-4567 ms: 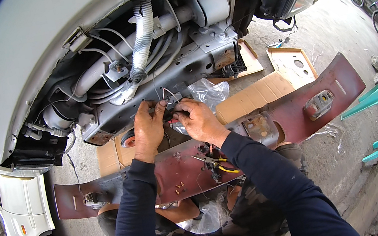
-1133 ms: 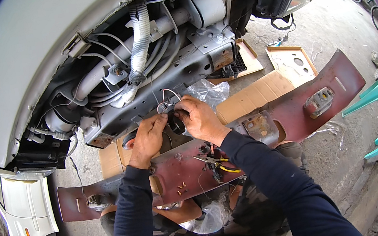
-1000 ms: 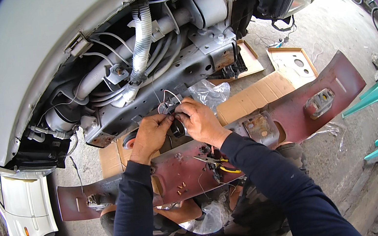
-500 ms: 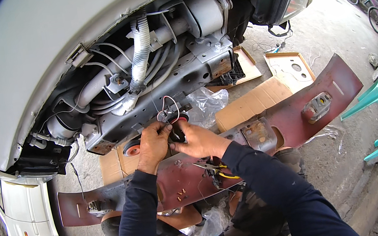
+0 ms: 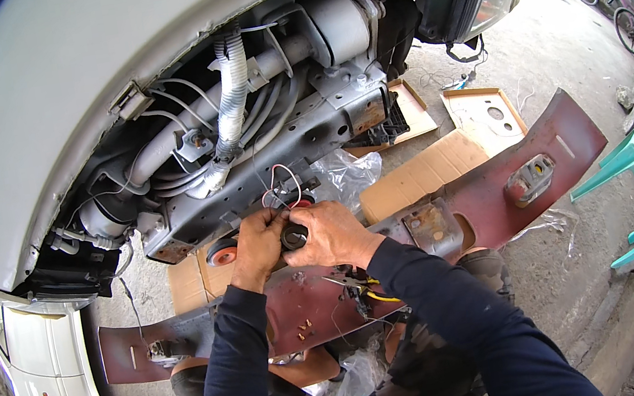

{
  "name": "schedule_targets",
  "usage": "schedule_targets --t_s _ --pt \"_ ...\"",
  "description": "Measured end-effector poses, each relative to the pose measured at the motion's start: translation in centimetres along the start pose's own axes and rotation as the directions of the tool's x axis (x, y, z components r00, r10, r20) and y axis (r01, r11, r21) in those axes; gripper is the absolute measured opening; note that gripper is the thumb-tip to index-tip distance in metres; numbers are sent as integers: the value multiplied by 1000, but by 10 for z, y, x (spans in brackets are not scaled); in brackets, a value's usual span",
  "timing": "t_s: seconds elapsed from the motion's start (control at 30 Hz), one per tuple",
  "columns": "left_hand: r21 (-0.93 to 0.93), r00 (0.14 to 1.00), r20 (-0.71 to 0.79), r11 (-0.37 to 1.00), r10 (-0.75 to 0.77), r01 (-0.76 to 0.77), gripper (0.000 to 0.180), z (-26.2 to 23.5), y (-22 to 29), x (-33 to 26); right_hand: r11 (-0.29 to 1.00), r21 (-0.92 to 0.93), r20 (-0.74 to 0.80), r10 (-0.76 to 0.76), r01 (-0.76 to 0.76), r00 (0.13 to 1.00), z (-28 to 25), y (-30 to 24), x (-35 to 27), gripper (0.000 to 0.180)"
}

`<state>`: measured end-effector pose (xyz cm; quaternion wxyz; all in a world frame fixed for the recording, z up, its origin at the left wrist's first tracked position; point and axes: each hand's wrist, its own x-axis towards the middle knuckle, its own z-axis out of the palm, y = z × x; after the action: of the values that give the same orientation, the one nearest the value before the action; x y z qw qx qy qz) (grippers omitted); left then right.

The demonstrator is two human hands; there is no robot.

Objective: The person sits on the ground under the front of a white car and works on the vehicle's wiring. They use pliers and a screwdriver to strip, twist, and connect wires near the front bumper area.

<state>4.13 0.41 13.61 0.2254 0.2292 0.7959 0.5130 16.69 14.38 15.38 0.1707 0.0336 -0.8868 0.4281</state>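
Since half a second ago my hands have stayed together under the car's front, and the view has shifted only slightly. My left hand point(image 5: 258, 244) curls its fingers around the thin red and white wires point(image 5: 283, 191) looping off the grey crossmember point(image 5: 301, 147), while my right hand point(image 5: 331, 233) pinches the small round black horn point(image 5: 294, 236) between thumb and fingers. The horn sits between both hands, just above the dark red bumper point(image 5: 484, 205) lying across my lap, beside yellow-handled pliers point(image 5: 364, 286).

Outdoor car repair yard: stripped car front point(image 5: 256, 125), detached bumper point(image 5: 499, 194), concrete ground point(image 5: 559, 52)
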Motion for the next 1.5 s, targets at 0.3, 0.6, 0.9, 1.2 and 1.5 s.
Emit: schedule_targets --t_s 0.3,0.6,0.9,1.2,1.5 --pt "367 990 -7 921 142 -129 25 2 28 -4 981 -182 814 188 -66 550 11 5 -32 51" --pt "622 984 3 770 181 -143 21 -27 26 1 973 -218 908 174 74 381 110 38 -68 52" --pt "872 862 -98 460 497 -166 20 -31 -15 29 931 -355 772 243 82 587 125 62 -85 48" --pt "765 822 -382 643 421 26 23 -24 -30 30 931 -349 198 188 -110 962 52 42 -3 30" --pt "858 886 -319 500 337 119 23 -24 -40 30 906 -418 -123 -126 64 984 25 37 17 63"
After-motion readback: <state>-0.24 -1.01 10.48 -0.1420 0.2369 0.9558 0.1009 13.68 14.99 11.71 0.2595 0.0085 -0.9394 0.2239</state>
